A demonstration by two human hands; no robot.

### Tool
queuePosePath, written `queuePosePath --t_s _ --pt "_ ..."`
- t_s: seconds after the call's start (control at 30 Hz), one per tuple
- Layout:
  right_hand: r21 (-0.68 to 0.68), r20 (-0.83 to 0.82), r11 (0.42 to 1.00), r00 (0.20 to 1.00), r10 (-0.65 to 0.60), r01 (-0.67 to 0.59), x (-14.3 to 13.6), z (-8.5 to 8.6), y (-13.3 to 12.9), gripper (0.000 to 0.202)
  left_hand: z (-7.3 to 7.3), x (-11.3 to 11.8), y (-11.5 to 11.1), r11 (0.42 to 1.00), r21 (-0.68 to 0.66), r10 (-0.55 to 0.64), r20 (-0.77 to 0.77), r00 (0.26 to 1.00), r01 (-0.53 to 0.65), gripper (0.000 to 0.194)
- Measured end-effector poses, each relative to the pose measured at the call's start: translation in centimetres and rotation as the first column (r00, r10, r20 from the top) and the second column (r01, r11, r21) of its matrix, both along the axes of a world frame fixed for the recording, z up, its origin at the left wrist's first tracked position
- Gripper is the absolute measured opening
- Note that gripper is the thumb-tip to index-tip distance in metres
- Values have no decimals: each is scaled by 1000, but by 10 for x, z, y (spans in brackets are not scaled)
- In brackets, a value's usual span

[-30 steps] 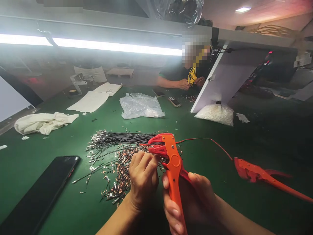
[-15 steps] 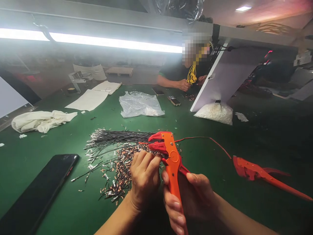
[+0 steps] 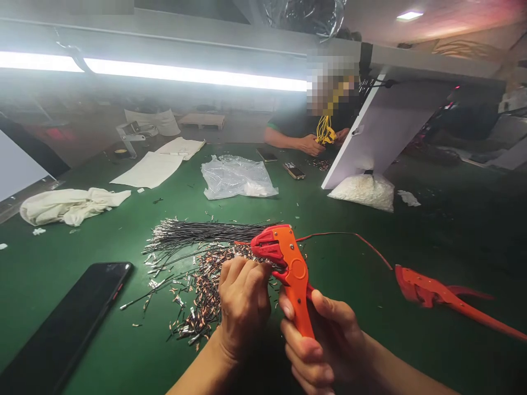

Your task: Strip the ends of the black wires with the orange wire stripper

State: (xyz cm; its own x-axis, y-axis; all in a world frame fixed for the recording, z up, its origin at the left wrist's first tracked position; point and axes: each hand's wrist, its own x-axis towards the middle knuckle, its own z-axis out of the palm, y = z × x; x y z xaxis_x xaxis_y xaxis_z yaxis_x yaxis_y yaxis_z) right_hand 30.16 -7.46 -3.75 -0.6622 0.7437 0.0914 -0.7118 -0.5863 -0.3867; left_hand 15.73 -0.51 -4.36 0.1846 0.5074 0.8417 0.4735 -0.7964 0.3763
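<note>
My right hand (image 3: 319, 334) is wrapped round the handles of an orange and red wire stripper (image 3: 297, 269), held upright with its red jaws closed and pointing left. My left hand (image 3: 244, 299) is curled closed beside the stripper's head, fingertips close under the jaws. What its fingers hold is hidden. Behind and left of the tool lies a bundle of black wires (image 3: 206, 230) with metal terminals at the left ends. A heap of short wire offcuts (image 3: 206, 293) with bits of copper spreads beside my left hand.
A second wire stripper (image 3: 432, 288) lies at right, near a thin red wire (image 3: 337, 233). A phone (image 3: 69, 323) lies at left, a white cloth (image 3: 74, 206) beyond it. Farther back are a plastic bag (image 3: 239, 175), papers (image 3: 150, 167), a tilted panel (image 3: 366, 126) and a co-worker's hand (image 3: 312, 146).
The stripper's red jaws have closed and its handles have come together in my right hand. The tool has shifted slightly right and down. My left hand stays almost in place.
</note>
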Motion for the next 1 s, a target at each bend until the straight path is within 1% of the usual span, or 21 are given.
queuePosePath --t_s 0.23,0.4,0.57,0.67,0.73,0.8,0.87,0.93,1.0 --pt "19 -37 999 999 40 -40 -1 -1 -2 46 0 -2 -1 999 30 11 -10 1000 -11 22" --pt "31 0 999 999 -40 40 -4 5 -7 47 2 -2 -2 997 76 19 -5 1000 -19 21" --pt "65 2 998 1000 -21 21 -7 12 -9 45 4 -1 -5 998 42 38 6 999 -38 20" --pt "79 23 995 998 -61 59 -11 12 -8 47 1 -2 -4 998 33 59 21 998 -60 19" --pt "118 90 986 988 -128 117 -10 12 -7 51 -2 -3 0 995 28 98 39 994 -99 17" --pt "206 161 960 961 -225 190 -3 14 -5 55 -5 -6 3 989 24 144 51 988 -145 15" --pt "302 227 926 926 -303 229 6 17 -2 55 -6 -7 6 985 25 172 49 984 -174 15" --pt "348 327 914 887 -325 206 16 21 1 53 -6 -8 7 983 34 180 36 983 -181 15" --pt "347 428 916 835 -346 203 21 24 4 46 -4 -8 6 982 51 180 23 983 -181 14"
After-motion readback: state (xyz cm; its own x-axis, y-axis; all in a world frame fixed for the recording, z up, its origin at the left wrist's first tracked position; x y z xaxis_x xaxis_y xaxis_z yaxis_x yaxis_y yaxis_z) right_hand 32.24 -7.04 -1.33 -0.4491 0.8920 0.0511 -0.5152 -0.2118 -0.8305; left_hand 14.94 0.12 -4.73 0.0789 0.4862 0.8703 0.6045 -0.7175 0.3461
